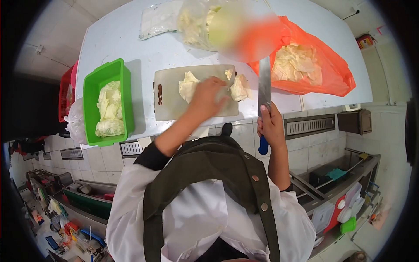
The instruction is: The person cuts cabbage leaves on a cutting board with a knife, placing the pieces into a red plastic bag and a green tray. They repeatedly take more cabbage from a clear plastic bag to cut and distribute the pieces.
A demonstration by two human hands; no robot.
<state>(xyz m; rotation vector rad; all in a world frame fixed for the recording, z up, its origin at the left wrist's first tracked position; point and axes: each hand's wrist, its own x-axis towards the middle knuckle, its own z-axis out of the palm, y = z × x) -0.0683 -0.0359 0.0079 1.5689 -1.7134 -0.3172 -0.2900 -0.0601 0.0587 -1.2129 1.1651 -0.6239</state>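
My left hand (208, 99) is over the cutting board (170, 107), slightly blurred, thumb and fingers apart and pointing right. A pale cabbage piece (188, 86) lies on the board just left of it. Past its fingertips, another cabbage piece (239, 88) sits across the board's right edge, with a small scrap (228, 74) above it. My right hand (270, 124) is closed around the blue handle of a large kitchen knife (264, 83). The blade points away from me, to the right of the board, its tip near a blurred patch.
A green basin (87, 105) with cabbage (110, 105) stands at the left. An orange plastic bag (336, 83) holding cabbage leaves (297, 64) lies at the right. At the back are a clear bag of cabbage (192, 26) and a white packet (159, 19) on the table (113, 35).
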